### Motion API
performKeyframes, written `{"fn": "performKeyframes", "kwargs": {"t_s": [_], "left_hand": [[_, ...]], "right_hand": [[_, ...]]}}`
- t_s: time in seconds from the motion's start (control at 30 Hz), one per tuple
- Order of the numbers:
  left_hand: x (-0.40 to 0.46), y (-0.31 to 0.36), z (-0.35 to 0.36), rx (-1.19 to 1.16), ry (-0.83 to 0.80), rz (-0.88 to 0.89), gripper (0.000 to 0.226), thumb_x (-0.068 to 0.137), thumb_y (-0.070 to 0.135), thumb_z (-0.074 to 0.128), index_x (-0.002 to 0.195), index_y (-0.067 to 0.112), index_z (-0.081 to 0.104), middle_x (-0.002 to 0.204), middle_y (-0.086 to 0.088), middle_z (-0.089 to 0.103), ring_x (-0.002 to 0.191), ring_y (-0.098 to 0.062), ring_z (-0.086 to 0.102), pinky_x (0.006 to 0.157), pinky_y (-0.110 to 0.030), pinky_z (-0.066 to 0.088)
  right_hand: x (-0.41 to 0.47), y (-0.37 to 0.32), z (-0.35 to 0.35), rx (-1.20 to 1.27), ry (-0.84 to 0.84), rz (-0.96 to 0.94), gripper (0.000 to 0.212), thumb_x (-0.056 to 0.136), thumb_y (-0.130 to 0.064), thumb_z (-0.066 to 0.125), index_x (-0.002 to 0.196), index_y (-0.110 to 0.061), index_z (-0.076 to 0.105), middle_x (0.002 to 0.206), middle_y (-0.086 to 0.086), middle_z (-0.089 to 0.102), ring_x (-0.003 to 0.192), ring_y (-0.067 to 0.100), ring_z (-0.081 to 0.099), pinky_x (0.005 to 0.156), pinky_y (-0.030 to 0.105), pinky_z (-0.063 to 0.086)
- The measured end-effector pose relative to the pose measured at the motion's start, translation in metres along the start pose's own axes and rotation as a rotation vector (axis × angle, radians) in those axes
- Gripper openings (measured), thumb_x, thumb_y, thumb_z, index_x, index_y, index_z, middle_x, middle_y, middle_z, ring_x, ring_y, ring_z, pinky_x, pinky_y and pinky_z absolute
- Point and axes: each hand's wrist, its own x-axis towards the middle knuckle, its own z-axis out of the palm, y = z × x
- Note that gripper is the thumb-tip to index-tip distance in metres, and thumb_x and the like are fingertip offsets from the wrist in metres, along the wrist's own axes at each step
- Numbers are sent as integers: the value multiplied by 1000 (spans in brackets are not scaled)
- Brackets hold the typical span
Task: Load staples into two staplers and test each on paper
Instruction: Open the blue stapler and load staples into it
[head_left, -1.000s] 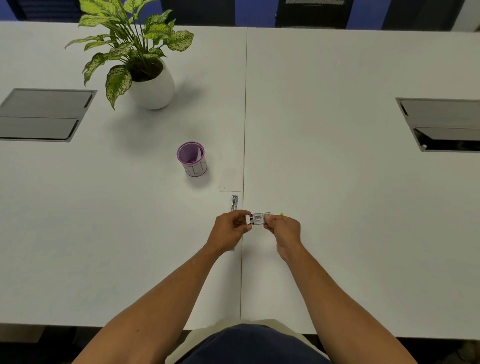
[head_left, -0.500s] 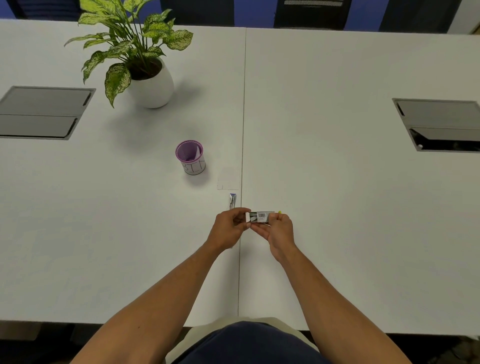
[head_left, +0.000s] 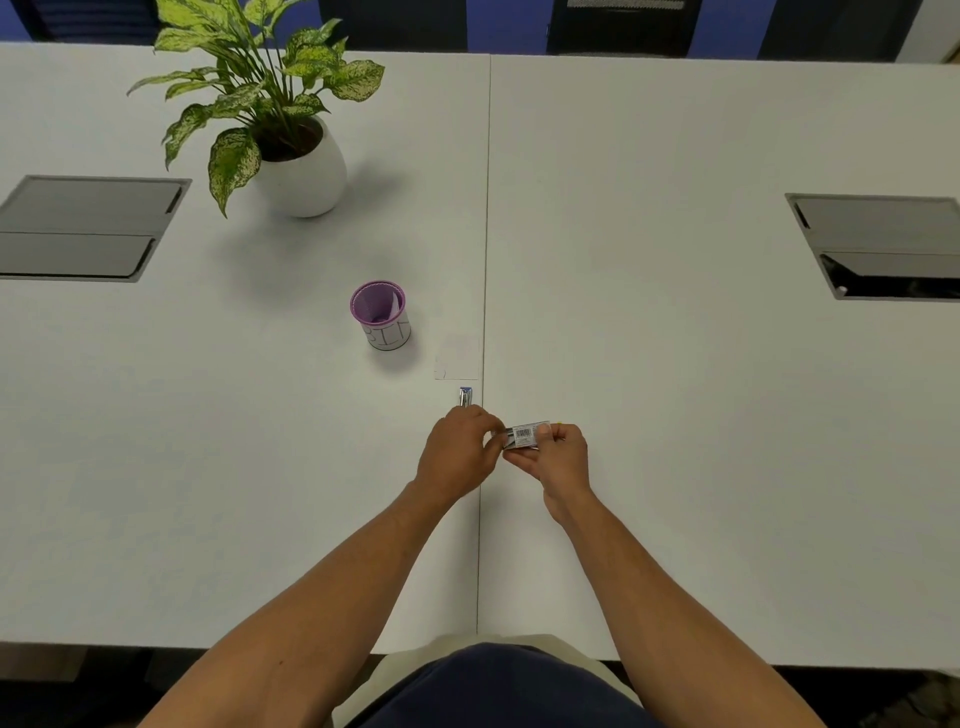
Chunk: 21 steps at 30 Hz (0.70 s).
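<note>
Both hands hold a small staple box (head_left: 525, 435) with a barcode label just above the white table (head_left: 701, 415). My right hand (head_left: 558, 457) grips the box from the right and below. My left hand (head_left: 457, 452) pinches the box's left end with curled fingers. A small blue and silver stapler (head_left: 465, 397) lies on the table just beyond my left hand, partly hidden by it. A tiny yellow-green thing (head_left: 559, 424) peeks out behind my right hand. A small sheet of white paper (head_left: 457, 357) lies flat beyond the stapler.
A purple-rimmed cup (head_left: 380, 317) labelled as a bin stands left of the paper. A potted plant (head_left: 291, 145) stands at the back left. Grey cable hatches sit in the table at the left (head_left: 88, 228) and right (head_left: 883, 247).
The hands have drawn closer together on the staple box, and the left fingers now cover its left end. The box has barely moved.
</note>
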Motion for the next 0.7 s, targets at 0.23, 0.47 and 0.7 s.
{"fn": "performKeyframes", "kwargs": {"t_s": [0.23, 0.47, 0.7], "left_hand": [[6, 6, 2, 176, -28, 52, 22, 93, 24, 55, 99, 15, 74, 97, -3, 70, 85, -26, 61, 72, -39, 50], [11, 8, 2, 264, -99, 3, 26, 94, 24, 48, 98, 15, 72, 97, -3, 66, 89, -25, 57, 68, -36, 43], [16, 9, 3, 266, -181, -13, 20, 92, 18, 48, 99, 10, 64, 102, -7, 61, 94, -24, 53, 70, -31, 35]], "right_hand": [[1, -1, 2, 47, -7, 7, 17, 104, -10, 41, 114, 2, 47, 107, 26, 63, 83, 32, 73, 70, 37, 62], [1, -3, 3, 36, -9, 24, 14, 103, -8, 41, 111, 1, 48, 104, 25, 65, 77, 28, 74, 62, 32, 61], [1, -3, 3, 48, -12, 40, 13, 103, -8, 41, 108, 1, 49, 104, 25, 64, 78, 27, 73, 60, 30, 60]]}}
